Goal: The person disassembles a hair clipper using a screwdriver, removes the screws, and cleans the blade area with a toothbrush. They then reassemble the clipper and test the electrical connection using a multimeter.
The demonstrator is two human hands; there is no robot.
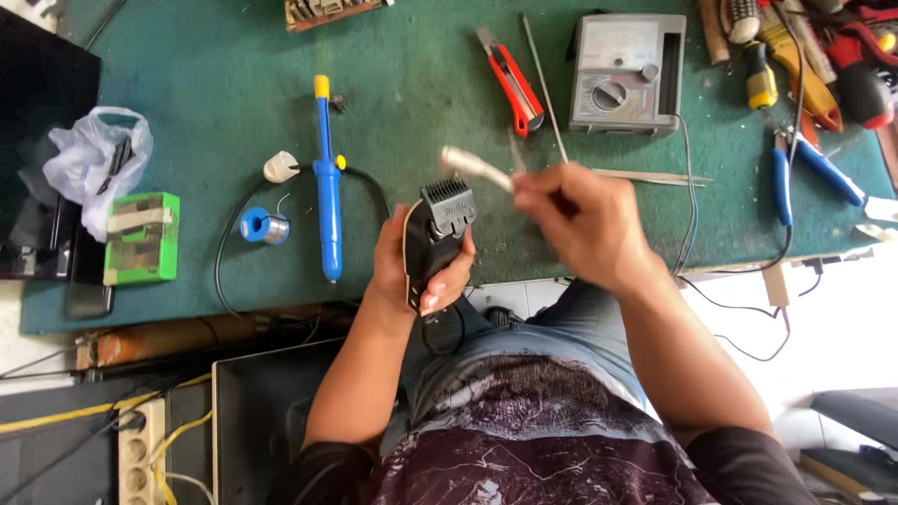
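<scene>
Matt black plastic hair clipper (435,245), glossy white brush (475,168) — green felt-like mat (215,112)

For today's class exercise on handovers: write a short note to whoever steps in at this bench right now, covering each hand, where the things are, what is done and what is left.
Left hand: gripping the black hair clipper upright over the bench edge, blade end up; its cord hangs below.
Right hand: holding a small white brush, blurred, its tip just above the clipper blade.
On the green mat: blue desoldering pump, solder spool, red utility knife, grey analog multimeter, blue-handled pliers.
Done: clipper in hand, brush at the blade.
Left: cannot tell how clean the blade is; clipper housing looks closed.
</scene>
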